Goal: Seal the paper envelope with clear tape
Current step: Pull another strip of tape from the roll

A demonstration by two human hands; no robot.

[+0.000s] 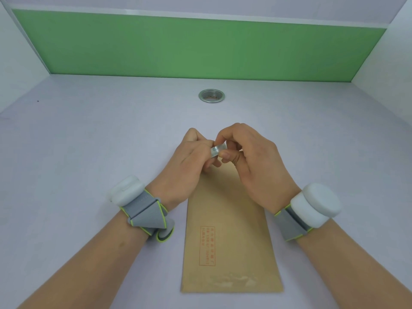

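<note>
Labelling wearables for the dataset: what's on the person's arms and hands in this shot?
Both forearms are bare, no sleeves or gloves. Each wrist has a grey fabric strap edged in lime green, carrying a white plastic pod. The left pod is a rounded rectangle with a faint inset outline; its strap has a loose end curling down. The right pod is a round puck on its strap. No cables or rings visible.

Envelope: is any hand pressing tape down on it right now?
No, both the left hand and right hand hold the clear tape up above the envelope.
</note>
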